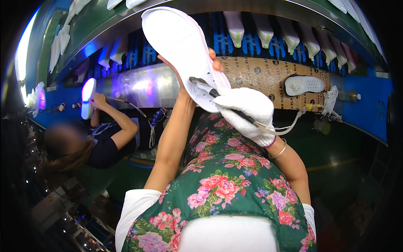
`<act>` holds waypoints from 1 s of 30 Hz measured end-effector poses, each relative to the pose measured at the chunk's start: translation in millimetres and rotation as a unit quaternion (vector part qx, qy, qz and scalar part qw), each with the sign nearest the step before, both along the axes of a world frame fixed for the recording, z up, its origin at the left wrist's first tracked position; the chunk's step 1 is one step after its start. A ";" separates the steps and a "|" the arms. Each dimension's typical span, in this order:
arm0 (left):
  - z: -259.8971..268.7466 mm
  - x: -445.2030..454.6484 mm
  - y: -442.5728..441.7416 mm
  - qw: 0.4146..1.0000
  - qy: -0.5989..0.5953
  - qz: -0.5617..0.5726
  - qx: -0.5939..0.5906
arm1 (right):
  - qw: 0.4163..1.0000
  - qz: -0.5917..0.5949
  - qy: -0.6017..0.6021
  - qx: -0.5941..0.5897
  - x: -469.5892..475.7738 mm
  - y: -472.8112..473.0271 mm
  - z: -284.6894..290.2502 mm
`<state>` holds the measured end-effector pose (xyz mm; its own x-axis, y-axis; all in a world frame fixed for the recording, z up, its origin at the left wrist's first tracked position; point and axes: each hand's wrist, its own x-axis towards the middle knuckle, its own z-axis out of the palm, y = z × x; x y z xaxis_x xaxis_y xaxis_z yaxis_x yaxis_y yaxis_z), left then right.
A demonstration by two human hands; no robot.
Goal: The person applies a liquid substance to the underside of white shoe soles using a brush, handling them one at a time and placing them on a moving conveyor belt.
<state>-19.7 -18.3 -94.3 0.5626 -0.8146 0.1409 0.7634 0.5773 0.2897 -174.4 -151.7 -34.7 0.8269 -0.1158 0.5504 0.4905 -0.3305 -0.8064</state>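
Observation:
My bare left hand (215, 61) grips a white shoe sole (182, 41) from beneath, thumb side and fingertips showing at its two edges. The sole is tilted up before me, with its hollow inner face towards me and a pinkish sidewall along the right. In a white knitted glove, my right hand (247, 108) holds a brush (241, 116) with a black handle and a clear tube running from its rear end. The dark bristles (198, 82) touch the inside of the sole near its lower end, where small holes show.
Cardboard with printing (252, 71) covers the bench. On it lies another white sole (304, 85) with a whitish wad. Near the right end are a crumpled white cloth (330, 99) and a clear bottle (350, 95). Shoe uppers (264, 31) hang on a rack behind. A co-worker (107, 138) handles a sole at left.

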 end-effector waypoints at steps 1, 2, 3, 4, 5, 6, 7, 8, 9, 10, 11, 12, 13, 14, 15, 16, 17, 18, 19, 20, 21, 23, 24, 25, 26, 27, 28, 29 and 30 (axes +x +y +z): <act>3.2 2.5 -2.0 1.000 -0.004 -0.007 -0.009 | 0.999 -0.010 -0.007 -0.030 1.2 0.6 2.1; 4.4 2.7 -3.6 1.000 0.016 0.011 -0.010 | 0.997 0.000 -0.015 -0.075 -2.8 6.6 0.0; 0.4 4.4 0.6 1.000 0.020 0.005 0.014 | 0.993 0.011 -0.022 -0.119 -8.3 11.8 -3.1; -2.8 7.5 7.4 0.999 0.024 -0.002 0.039 | 0.995 0.033 -0.013 -0.097 -9.8 11.0 -3.9; -6.2 9.7 7.8 0.999 0.018 -0.004 0.032 | 0.997 0.057 0.006 -0.051 -10.7 8.4 -2.4; -7.4 11.1 8.0 1.000 0.013 -0.004 0.025 | 0.996 0.081 0.026 -0.006 -10.5 4.8 1.3; -7.5 12.3 7.7 0.999 0.002 -0.012 0.033 | 0.993 0.104 0.045 0.041 -9.9 1.5 4.7; -8.1 14.1 8.2 0.999 -0.009 -0.019 0.041 | 0.997 0.064 0.038 0.016 -8.4 -0.3 6.7; -7.9 16.5 8.3 0.998 -0.020 -0.028 0.049 | 1.000 0.012 0.006 -0.012 -6.2 0.5 0.4; -8.5 19.6 7.6 0.998 -0.026 -0.038 0.049 | 0.998 0.000 -0.005 -0.064 -5.7 -0.6 2.4; -10.2 21.0 4.4 0.997 -0.030 -0.052 0.050 | 0.993 -0.011 -0.017 -0.116 -5.3 -1.4 4.5; -8.7 21.8 2.1 0.996 -0.032 -0.069 0.049 | 0.988 0.001 -0.010 -0.153 -8.6 4.5 0.9; -7.6 23.7 0.3 0.995 -0.035 -0.084 0.049 | 0.982 0.014 -0.005 -0.191 -13.9 11.8 -4.5; -6.2 25.3 -2.1 0.993 -0.038 -0.102 0.048 | 0.984 0.017 -0.014 -0.177 -17.4 15.2 -7.0; -6.4 26.4 -2.2 0.991 -0.042 -0.116 0.046 | 0.988 0.059 0.011 -0.141 -18.1 14.4 1.2; -4.8 27.5 -2.4 0.990 -0.046 -0.128 0.043 | 0.993 0.099 0.021 -0.066 -17.1 11.5 2.0; -4.3 29.5 -2.4 0.988 -0.052 -0.138 0.045 | 0.990 0.138 0.031 0.010 -16.5 7.6 2.6; -3.9 28.9 -3.7 0.986 -0.055 -0.144 0.061 | 0.988 0.140 0.055 0.024 -16.3 4.1 10.7; -0.7 27.5 -4.5 0.984 -0.052 -0.146 0.084 | 0.994 0.106 0.033 -0.015 -17.3 1.7 11.3; 0.7 23.1 -4.0 0.980 -0.034 -0.150 0.128 | 0.996 0.073 0.025 -0.051 -16.6 0.5 9.8; 0.1 24.3 -6.4 0.973 -0.038 -0.179 0.138 | 0.995 0.038 0.015 -0.087 -15.3 -1.0 8.8; -2.8 24.1 -10.0 0.969 -0.024 -0.219 0.114 | 0.984 0.026 0.016 -0.177 -18.6 2.7 3.7; -2.1 25.5 -12.4 0.961 -0.068 -0.206 0.170 | 0.981 0.029 0.012 -0.192 -20.3 7.2 -0.6; 0.8 27.5 -15.1 0.949 -0.112 -0.191 0.225 | 0.978 0.032 0.008 -0.207 -21.2 10.5 -3.2; 2.9 29.3 -17.7 0.931 -0.154 -0.176 0.279 | 0.977 0.039 0.011 -0.210 -21.4 11.9 -4.0; 3.1 30.0 -17.7 0.930 -0.146 -0.195 0.275 | 0.984 0.059 0.017 -0.165 -20.4 11.9 -4.5; 2.9 30.6 -17.7 0.928 -0.138 -0.214 0.271 | 0.989 0.079 0.023 -0.120 -18.2 10.6 -4.4; 3.9 30.2 -18.2 0.926 -0.130 -0.234 0.267 | 0.992 0.098 0.029 -0.074 -17.2 9.0 -2.8; 12.3 25.7 -21.4 0.906 -0.163 -0.179 0.348 | 0.989 0.131 0.073 -0.001 -17.8 1.8 7.0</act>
<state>6.0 -39.7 -82.0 0.2648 -0.8925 -0.3650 0.6739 -0.0995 0.7321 -192.1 -149.9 -27.7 0.8985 0.1142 0.4238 0.4388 -0.2095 -0.8738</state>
